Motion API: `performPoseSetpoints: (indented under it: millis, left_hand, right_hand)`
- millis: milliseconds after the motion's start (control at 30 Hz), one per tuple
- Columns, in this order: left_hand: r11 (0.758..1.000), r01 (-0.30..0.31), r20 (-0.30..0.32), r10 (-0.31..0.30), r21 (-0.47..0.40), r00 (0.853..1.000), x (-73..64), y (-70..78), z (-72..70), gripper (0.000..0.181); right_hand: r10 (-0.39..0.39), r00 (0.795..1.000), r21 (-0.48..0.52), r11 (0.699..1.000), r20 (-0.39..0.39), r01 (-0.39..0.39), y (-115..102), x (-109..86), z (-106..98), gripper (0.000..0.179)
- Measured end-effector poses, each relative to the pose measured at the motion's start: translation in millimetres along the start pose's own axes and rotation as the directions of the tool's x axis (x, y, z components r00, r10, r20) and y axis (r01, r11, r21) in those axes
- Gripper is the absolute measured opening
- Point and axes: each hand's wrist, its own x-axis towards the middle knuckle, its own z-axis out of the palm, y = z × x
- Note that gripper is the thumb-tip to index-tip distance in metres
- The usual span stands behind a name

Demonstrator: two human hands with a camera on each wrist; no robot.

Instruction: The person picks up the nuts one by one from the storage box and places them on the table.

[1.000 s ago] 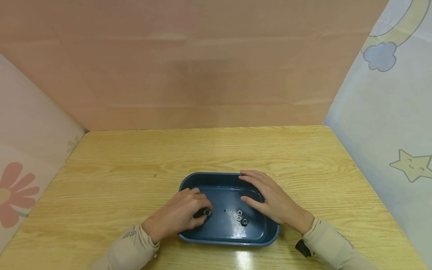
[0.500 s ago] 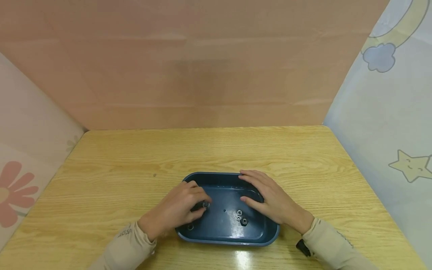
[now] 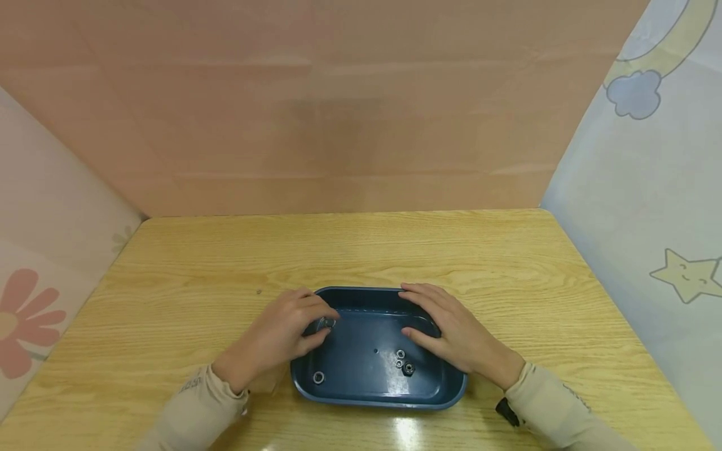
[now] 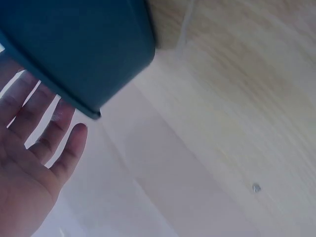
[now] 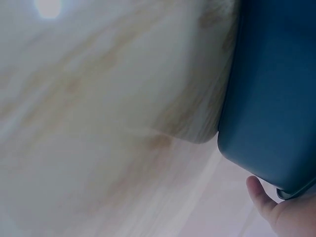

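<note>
A dark blue plastic tray (image 3: 378, 404) stands near the front of the table. My left hand (image 3: 282, 326) pinches a metal nut (image 3: 327, 323) between thumb and fingers, at the tray's left rim. In the left wrist view its other fingers (image 4: 55, 123) lie along the outside of the tray's rim. Another nut (image 3: 318, 378) sits in the tray's front left corner. Towards the right of the tray lie two small nuts (image 3: 400, 355) and a larger dark nut (image 3: 408, 369). My right hand (image 3: 454, 335) rests over the far right corner, with fingertips at the far rim and thumb inside the tray.
The wood-grain table (image 3: 197, 263) spreads out behind and beside the tray, with a small dark spot (image 3: 259, 292) on its left half. A brown paper-like panel (image 3: 338, 125) closes off the back. Patterned panels (image 3: 648, 188) stand at both sides.
My left hand has moved up and left with the nut, from inside the tray to its left rim. The nut in the front left corner has come into view. My right hand stays put.
</note>
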Motion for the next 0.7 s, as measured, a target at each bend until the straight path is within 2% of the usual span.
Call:
performPoseSetpoints:
  millis: [333, 700]
  left_hand:
    - [0.995, 0.056, -0.071, -0.05, 0.087, 0.996, -6.0, -8.9, -8.9, 0.026]
    - [0.996, 0.057, -0.155, -0.047, 0.065, 0.987, -12.3, -22.4, -12.6, 0.027]
  right_hand:
    - [0.005, 1.0, -0.002, 1.0, 0.003, -0.005, 0.5, -0.5, 0.1, 0.06]
    - [0.014, 1.0, 0.007, 1.0, 0.007, -0.014, -1.2, 0.2, -0.3, 0.061]
